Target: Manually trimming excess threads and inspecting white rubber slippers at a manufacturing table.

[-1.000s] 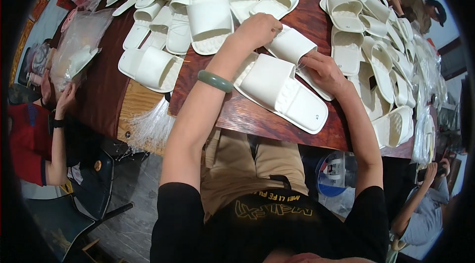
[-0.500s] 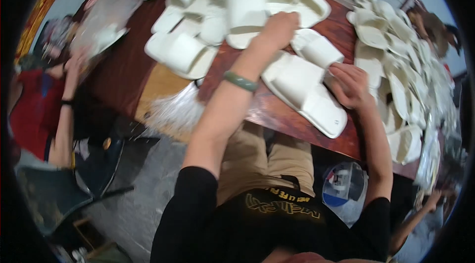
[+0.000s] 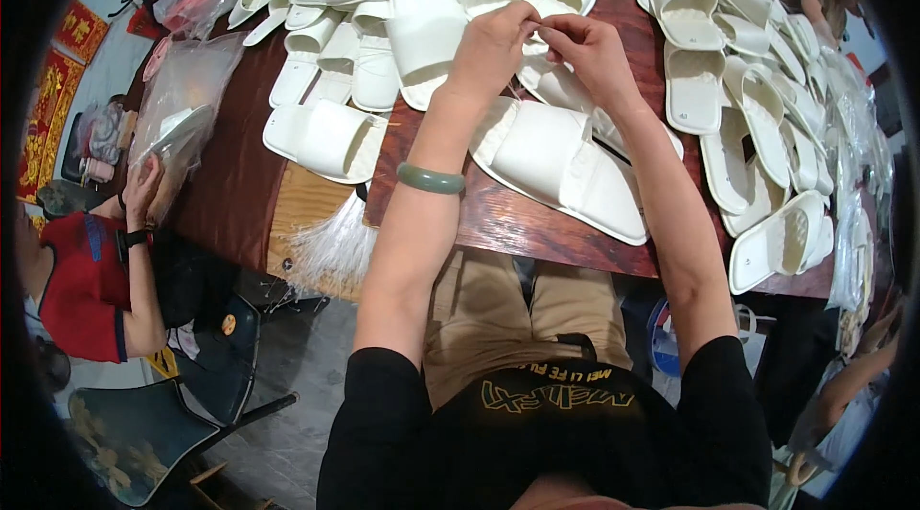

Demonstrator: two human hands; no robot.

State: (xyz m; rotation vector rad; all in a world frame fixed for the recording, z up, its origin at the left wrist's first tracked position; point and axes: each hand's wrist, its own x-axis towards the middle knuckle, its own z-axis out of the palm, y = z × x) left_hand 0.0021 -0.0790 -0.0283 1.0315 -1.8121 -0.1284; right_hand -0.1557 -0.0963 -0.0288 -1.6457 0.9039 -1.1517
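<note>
My left hand [image 3: 494, 48], with a green bangle on its wrist, and my right hand [image 3: 596, 55] meet over the table with fingertips pinched close together. What lies between the fingertips is too small to make out. Just below them, a pair of white slide slippers [image 3: 535, 148] rests on the reddish-brown tabletop [image 3: 537, 227], soles down and toes toward the left. Partly hidden behind my right forearm, another white slipper [image 3: 554, 86] lies beyond that pair.
White slippers pile up at the far left [image 3: 422, 26] and along the right [image 3: 695, 79]. A bundle of thin clear strands [image 3: 335, 246] hangs at the table's front edge. At left, a person in red [image 3: 91, 270] handles a clear plastic bag [image 3: 187, 88]. Chairs [image 3: 144, 443] stand below.
My right hand has left the near slipper pair and moved up and left to meet my left hand. My left hand has shifted slightly left, and the view has shifted.
</note>
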